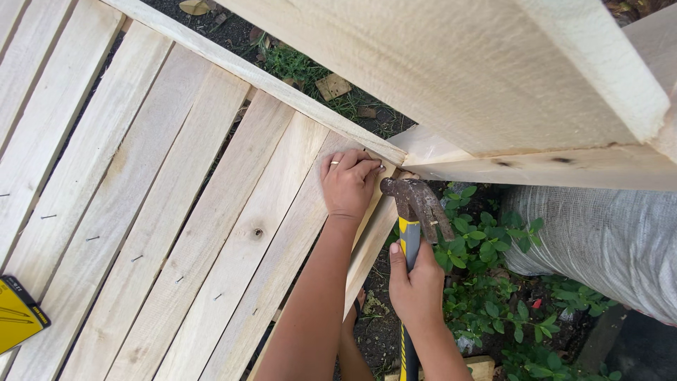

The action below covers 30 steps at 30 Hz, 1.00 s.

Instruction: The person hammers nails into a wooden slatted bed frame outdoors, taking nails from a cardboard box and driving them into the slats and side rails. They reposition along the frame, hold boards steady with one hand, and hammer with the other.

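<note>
My left hand (348, 185) rests on the corner of a pale wooden slatted panel (176, 204), its fingertips pinched together near the panel's top rail, seemingly on a small nail that is too small to make out. A ring shows on one finger. My right hand (416, 279) grips the yellow and black handle of a claw hammer (415, 204). The rusty hammer head sits just right of my left fingertips, close to the panel's edge.
Rough wooden boards (493, 77) lean overhead at the upper right. A grey woven sack (606, 240) lies at the right. Green plants (486, 268) and dark soil fill the ground below. A yellow box (17, 314) sits at the lower left. Several nails stick up from the slats.
</note>
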Each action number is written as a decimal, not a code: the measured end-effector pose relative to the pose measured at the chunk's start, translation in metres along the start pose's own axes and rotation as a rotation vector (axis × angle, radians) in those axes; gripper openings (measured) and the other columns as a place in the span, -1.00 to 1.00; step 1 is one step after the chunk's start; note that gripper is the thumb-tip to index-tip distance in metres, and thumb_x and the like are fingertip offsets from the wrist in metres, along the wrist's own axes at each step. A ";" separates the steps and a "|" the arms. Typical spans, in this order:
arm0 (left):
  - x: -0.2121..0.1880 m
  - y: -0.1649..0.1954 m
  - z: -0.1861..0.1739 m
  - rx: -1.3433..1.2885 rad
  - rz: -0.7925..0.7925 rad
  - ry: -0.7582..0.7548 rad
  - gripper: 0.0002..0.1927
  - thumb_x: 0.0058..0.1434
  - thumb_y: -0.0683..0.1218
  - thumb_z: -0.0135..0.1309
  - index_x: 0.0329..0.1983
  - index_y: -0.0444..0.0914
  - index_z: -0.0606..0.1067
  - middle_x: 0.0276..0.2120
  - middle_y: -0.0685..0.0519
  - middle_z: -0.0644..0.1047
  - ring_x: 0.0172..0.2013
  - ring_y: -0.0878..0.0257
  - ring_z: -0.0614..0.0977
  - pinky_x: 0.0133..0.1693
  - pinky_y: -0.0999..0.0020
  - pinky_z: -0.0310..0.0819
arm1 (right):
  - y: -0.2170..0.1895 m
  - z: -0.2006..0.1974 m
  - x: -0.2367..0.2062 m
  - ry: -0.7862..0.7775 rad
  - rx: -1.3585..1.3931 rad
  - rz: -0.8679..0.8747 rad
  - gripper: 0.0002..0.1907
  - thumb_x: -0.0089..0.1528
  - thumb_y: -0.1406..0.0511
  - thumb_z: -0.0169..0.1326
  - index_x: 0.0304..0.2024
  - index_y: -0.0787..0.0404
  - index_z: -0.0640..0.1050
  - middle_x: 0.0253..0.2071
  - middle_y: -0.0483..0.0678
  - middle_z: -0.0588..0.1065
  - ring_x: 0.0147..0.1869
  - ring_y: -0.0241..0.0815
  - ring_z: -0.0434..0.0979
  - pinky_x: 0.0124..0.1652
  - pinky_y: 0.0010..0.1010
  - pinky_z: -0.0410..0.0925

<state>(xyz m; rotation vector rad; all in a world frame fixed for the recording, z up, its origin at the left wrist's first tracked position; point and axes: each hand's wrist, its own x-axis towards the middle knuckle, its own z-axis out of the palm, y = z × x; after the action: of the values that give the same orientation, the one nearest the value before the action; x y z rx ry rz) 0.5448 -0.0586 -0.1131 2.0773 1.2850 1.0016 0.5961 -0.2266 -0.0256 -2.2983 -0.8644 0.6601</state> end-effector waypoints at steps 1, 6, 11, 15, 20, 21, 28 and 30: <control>0.000 0.000 -0.001 -0.017 -0.019 -0.015 -0.93 0.06 -0.06 0.32 -0.39 -0.06 0.66 -0.29 0.23 0.56 -0.16 0.24 0.57 0.11 0.20 0.28 | -0.002 0.001 0.001 -0.004 -0.034 0.001 -0.72 0.31 0.20 0.09 -0.16 0.33 0.49 -0.51 0.12 0.55 -0.47 0.06 0.61 -0.39 -0.17 0.41; 0.002 -0.001 -0.003 -0.002 -0.014 -0.017 -0.93 0.02 -0.09 0.31 -0.40 -0.06 0.66 -0.28 0.24 0.55 -0.12 0.24 0.56 0.13 0.22 0.27 | -0.016 0.013 0.017 0.055 -0.128 -0.122 -0.71 0.33 0.23 0.08 -0.14 0.39 0.43 -0.49 0.21 0.52 -0.41 0.26 0.58 -0.39 -0.04 0.39; 0.002 -0.001 -0.005 0.020 -0.017 -0.028 -0.93 0.02 -0.09 0.31 -0.40 -0.07 0.67 -0.26 0.25 0.56 -0.09 0.23 0.55 0.13 0.22 0.27 | -0.024 0.016 0.024 0.037 -0.147 -0.107 -0.72 0.36 0.25 0.06 -0.08 0.39 0.42 -0.45 0.23 0.54 -0.39 0.29 0.59 -0.40 -0.03 0.40; 0.005 0.002 -0.004 -0.017 -0.049 -0.036 -0.90 0.02 -0.02 0.33 -0.40 -0.07 0.68 -0.28 0.23 0.55 -0.11 0.21 0.55 0.10 0.21 0.24 | -0.025 0.014 0.021 0.079 -0.104 -0.094 -0.68 0.34 0.23 0.05 -0.03 0.38 0.42 -0.43 0.22 0.54 -0.41 0.24 0.62 -0.38 -0.06 0.43; 0.000 -0.002 -0.012 -0.112 -0.100 -0.084 -0.77 0.06 -0.03 0.30 -0.20 -0.11 0.65 -0.15 0.17 0.56 -0.03 0.18 0.55 0.16 0.13 0.33 | -0.025 0.010 0.018 0.061 -0.142 -0.029 -0.68 0.33 0.23 0.06 -0.01 0.37 0.44 -0.43 0.22 0.54 -0.37 0.26 0.60 -0.35 -0.04 0.42; -0.006 -0.005 -0.016 -0.171 -0.133 -0.087 -0.66 0.09 -0.02 0.29 -0.06 -0.14 0.62 -0.06 0.13 0.55 0.04 0.14 0.53 0.18 0.12 0.37 | -0.024 0.008 0.017 0.082 -0.137 -0.035 -0.67 0.33 0.23 0.07 -0.01 0.38 0.44 -0.42 0.22 0.54 -0.36 0.25 0.61 -0.35 -0.06 0.42; -0.073 -0.014 -0.040 0.348 0.074 -0.187 -0.59 0.32 0.00 0.09 0.23 -0.10 0.53 0.35 0.20 0.43 0.40 0.20 0.34 0.36 -0.04 0.18 | -0.023 0.007 0.009 0.120 -0.041 -0.102 -0.67 0.33 0.23 0.04 0.00 0.36 0.46 -0.42 0.19 0.56 -0.37 0.17 0.65 -0.31 -0.12 0.46; -0.076 -0.015 -0.037 0.341 0.051 -0.229 -0.59 0.31 0.01 0.08 0.23 -0.10 0.53 0.35 0.21 0.42 0.41 0.21 0.32 0.37 -0.03 0.16 | -0.024 0.017 0.017 0.103 -0.130 -0.116 -0.67 0.34 0.24 0.07 0.01 0.39 0.44 -0.38 0.21 0.56 -0.33 0.21 0.63 -0.29 -0.10 0.44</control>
<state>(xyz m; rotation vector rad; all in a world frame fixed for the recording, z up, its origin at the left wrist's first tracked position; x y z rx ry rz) 0.4852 -0.1194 -0.1262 2.4076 1.3618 0.5708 0.5871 -0.1937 -0.0252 -2.3522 -1.0093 0.4429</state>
